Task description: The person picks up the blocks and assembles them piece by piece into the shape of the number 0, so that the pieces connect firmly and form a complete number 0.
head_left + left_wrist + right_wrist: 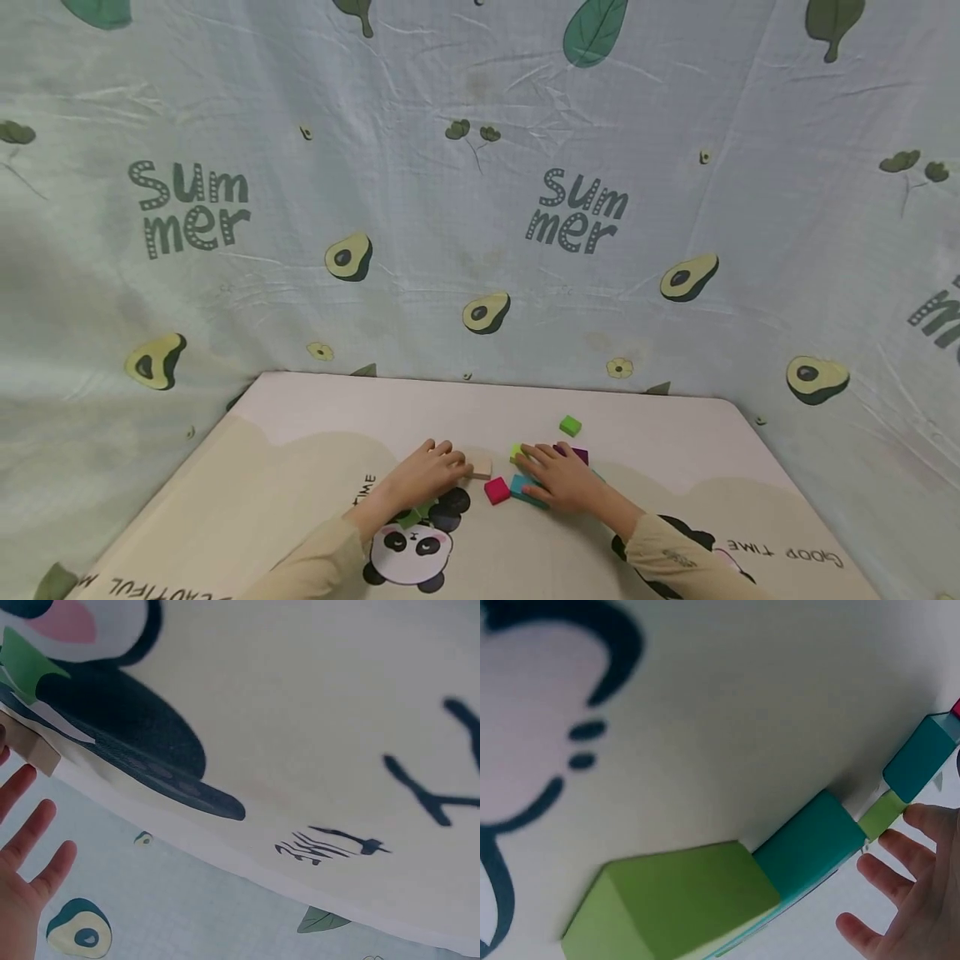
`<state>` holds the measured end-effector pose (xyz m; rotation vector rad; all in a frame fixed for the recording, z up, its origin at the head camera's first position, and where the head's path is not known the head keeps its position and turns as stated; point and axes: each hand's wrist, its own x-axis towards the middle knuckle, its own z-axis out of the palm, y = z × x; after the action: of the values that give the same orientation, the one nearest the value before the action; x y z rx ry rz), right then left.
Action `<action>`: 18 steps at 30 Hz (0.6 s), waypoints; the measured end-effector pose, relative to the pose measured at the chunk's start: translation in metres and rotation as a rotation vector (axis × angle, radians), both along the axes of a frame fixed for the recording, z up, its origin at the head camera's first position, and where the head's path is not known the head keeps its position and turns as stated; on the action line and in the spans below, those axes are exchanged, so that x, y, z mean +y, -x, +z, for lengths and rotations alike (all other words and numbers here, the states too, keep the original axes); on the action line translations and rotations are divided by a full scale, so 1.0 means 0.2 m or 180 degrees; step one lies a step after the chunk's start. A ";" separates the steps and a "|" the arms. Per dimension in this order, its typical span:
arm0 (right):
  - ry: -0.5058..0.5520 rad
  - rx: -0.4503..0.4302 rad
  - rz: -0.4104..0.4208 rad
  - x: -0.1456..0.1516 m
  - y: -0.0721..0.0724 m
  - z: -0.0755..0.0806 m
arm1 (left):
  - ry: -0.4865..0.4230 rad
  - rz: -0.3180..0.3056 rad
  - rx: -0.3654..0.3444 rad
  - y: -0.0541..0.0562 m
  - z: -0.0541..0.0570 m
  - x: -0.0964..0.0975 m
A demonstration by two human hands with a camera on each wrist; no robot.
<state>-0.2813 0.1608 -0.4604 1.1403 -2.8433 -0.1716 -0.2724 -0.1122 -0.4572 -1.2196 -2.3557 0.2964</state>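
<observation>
My left hand [426, 477] is at the left end of a pale wooden block [480, 468], its fingers bent loosely with the fingertips right at the block. In the left wrist view the fingers are spread beside this block [37, 750]. My right hand [561, 478] lies with spread fingers over a group of coloured blocks. A blue-teal block [528, 490] shows under its thumb side, a yellow-green block [517, 451] by the fingertips and a purple block [577, 455] behind. Between the hands sits a red block [497, 490]. The right wrist view shows a large green block [682, 900] near the wrist.
A bright green block [570, 426] stands alone farther back. The pale tabletop [300, 467] has printed pandas and lettering; a green shape shows by the left wrist. A printed cloth [420, 208] hangs behind the table's far edge and around its sides.
</observation>
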 end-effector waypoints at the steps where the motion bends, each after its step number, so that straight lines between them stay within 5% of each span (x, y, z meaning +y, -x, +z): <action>1: 0.0003 -0.0003 -0.0004 0.00 0.00 0.00 | 0.0002 -0.0002 -0.0008 0.00 0.00 0.00; 18: 0.0360 0.0110 0.0219 0.04 -0.01 -0.01 | 0.0062 0.0116 -0.0256 -0.03 -0.01 -0.02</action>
<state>-0.2785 0.1694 -0.4626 1.1976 -2.7400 -0.0258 -0.2668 -0.1164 -0.4593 -1.2200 -2.4512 0.2880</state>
